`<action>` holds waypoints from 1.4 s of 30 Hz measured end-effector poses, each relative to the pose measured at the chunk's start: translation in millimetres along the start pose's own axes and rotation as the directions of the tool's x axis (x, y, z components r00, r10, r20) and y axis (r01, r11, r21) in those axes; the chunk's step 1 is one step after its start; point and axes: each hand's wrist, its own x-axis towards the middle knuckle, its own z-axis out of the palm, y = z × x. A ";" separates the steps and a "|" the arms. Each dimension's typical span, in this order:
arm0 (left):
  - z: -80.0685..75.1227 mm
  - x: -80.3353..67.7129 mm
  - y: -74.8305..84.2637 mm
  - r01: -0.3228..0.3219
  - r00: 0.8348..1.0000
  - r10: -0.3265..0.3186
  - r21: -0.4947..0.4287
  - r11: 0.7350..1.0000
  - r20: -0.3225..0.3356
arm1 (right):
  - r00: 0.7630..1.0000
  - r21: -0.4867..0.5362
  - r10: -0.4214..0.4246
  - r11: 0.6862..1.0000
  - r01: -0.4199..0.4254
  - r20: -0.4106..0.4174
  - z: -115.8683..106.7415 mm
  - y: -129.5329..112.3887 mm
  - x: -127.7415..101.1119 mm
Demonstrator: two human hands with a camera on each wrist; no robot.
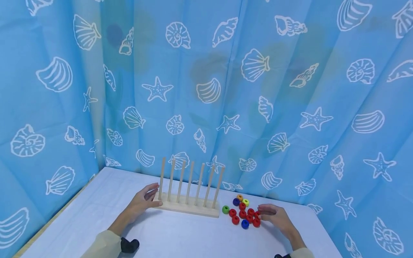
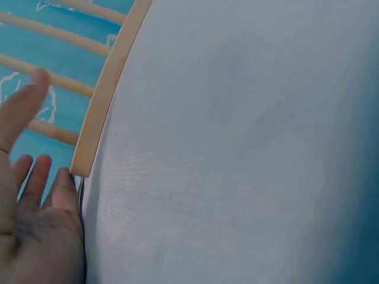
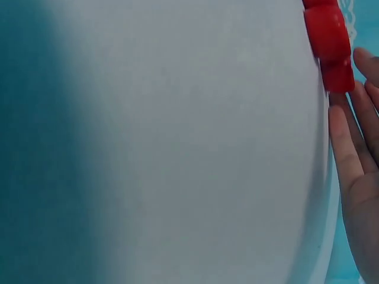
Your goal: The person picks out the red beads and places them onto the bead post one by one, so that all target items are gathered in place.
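A pale wooden rack (image 1: 190, 209) with several upright pegs stands on the white table. At its left end is my left hand (image 1: 142, 201), fingers spread and thumb near the front edge of the base. The left wrist view shows that hand (image 2: 47, 239) with fingertips right at the end of the rack's base (image 2: 100, 109). To the right of the rack lies a loose group of beads, mostly red (image 1: 242, 214). My right hand (image 1: 276, 218) is at the right side of this group, its fingers extended beside a red bead (image 3: 339, 76), holding nothing.
Among the red beads are a green bead (image 1: 225, 209), an orange bead (image 1: 240, 197), a yellow bead (image 1: 246, 202) and two blue beads, one in front (image 1: 245, 224). A blue shell-patterned curtain (image 1: 193, 107) hangs behind and beside the table (image 1: 193, 240).
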 end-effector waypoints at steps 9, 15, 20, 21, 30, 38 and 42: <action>2.6 1.4 -1.5 0.086 0.996 -0.082 0.122 0.989 -0.033 | 0.999 0.059 0.047 0.997 -0.048 0.025 -2.0 10.0 2.3; 3.6 2.1 2.5 0.079 0.996 -0.072 0.159 0.984 -0.051 | 0.998 0.049 0.053 0.997 -0.054 0.020 -3.1 8.7 4.4; 4.5 1.4 2.3 0.082 0.995 -0.072 0.182 0.980 -0.062 | 0.998 0.029 0.061 0.998 -0.062 0.019 -1.8 5.9 3.5; 4.8 0.9 2.1 0.083 0.995 -0.072 0.190 0.978 -0.066 | 0.998 0.024 0.062 0.998 -0.062 0.016 -1.2 5.7 3.1; 4.7 2.6 -1.2 0.096 0.994 -0.084 0.180 0.979 -0.074 | 0.998 -0.005 0.058 0.998 -0.058 -0.007 1.5 10.2 8.8; 4.7 1.9 0.0 0.077 0.995 -0.063 0.207 0.975 -0.075 | 0.991 -0.033 0.075 0.996 -0.079 -0.112 -4.3 2.6 5.2; 4.5 2.5 -1.6 0.092 0.994 -0.077 0.207 0.974 -0.082 | 0.992 -0.021 0.026 0.999 -0.029 -0.127 -9.4 -2.0 3.6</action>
